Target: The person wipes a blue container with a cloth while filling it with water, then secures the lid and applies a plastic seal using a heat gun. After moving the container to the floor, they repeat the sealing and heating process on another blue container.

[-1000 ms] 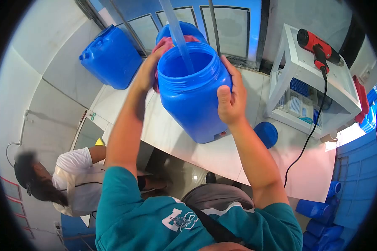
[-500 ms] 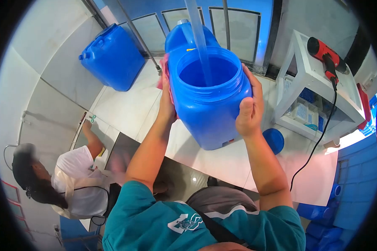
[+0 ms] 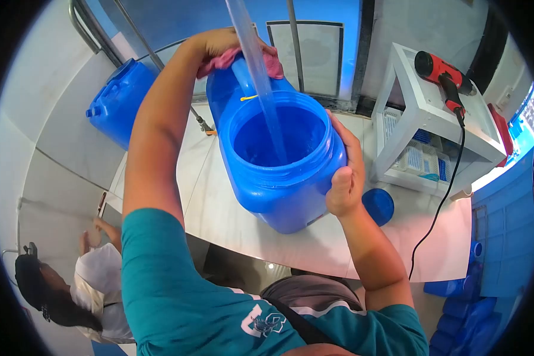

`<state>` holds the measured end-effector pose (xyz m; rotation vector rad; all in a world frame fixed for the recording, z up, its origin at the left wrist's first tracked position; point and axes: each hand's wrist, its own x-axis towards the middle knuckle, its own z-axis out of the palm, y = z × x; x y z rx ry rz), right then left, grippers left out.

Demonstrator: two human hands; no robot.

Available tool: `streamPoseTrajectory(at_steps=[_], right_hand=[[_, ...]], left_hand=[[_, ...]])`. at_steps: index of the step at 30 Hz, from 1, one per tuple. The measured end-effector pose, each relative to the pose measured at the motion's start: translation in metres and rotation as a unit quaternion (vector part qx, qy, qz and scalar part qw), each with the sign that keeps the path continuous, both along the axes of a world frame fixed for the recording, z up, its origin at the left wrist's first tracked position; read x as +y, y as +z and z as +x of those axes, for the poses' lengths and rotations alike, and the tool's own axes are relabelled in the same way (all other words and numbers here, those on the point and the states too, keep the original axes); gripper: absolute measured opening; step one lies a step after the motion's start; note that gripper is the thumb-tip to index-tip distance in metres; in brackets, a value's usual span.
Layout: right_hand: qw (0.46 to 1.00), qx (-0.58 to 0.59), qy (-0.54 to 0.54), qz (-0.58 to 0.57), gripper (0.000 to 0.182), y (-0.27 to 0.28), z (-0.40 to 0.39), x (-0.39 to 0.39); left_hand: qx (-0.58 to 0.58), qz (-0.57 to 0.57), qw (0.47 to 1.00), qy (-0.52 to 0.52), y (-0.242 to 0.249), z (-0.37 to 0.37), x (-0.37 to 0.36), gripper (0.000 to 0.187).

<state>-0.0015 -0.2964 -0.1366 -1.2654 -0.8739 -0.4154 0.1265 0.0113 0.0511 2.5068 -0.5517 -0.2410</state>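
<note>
A blue plastic water container [image 3: 279, 204] with a wide, threaded open mouth stands on the white table in front of me. A translucent tube [image 3: 252, 65] comes down from above into that mouth. My left hand [image 3: 222, 43] reaches over the container's far end, holding a pink cloth [image 3: 224, 61] against its top, near the moulded handle. The spout there is hidden under hand and cloth. My right hand [image 3: 347, 175] grips the container's right side just below the mouth, thumb toward me and fingers along the far side. A yellow tie [image 3: 248, 98] sits by the handle.
A round blue lid [image 3: 378, 206] lies right of the container. A white shelf unit [image 3: 391, 142] carries a red heat gun [image 3: 442, 74], its black cord trailing down. Another blue container [image 3: 121, 98] stands back left. A person in a black cap [image 3: 32, 276] works at the left.
My left hand has moved with the pink cloth from the container's left side up and over its far end. My right hand stays on the right side. The view has shifted slightly.
</note>
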Motion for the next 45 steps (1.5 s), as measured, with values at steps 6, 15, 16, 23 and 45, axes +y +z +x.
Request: streamPoseTrajectory(at_steps=[6, 15, 16, 23, 45], right_hand=[[1.000, 0.001, 0.001, -0.002, 0.097, -0.002, 0.001, -0.001], [1.000, 0.000, 0.007, 0.015, 0.095, -0.003, 0.003, 0.002], [1.000, -0.005, -0.002, 0.006, 0.094, -0.004, 0.001, 0.001], [1.000, -0.010, -0.010, 0.005, 0.088, -0.001, -0.002, 0.002], [0.993, -0.019, 0.027, -0.115, 0.070, 0.006, -0.009, -0.039]], left_hand=[[0.033, -0.198, 0.979, 0.035, -0.062, 0.017, 0.014, 0.051], [0.073, -0.677, 0.669, 0.298, -0.310, -0.088, -0.028, 0.044], [0.078, -0.686, 0.643, 0.331, -0.332, -0.109, -0.037, 0.044], [-0.115, -0.526, 0.762, 0.359, -0.333, -0.286, -0.134, 0.044], [-0.107, -0.615, 0.647, 0.438, -0.296, -0.285, -0.200, 0.066]])
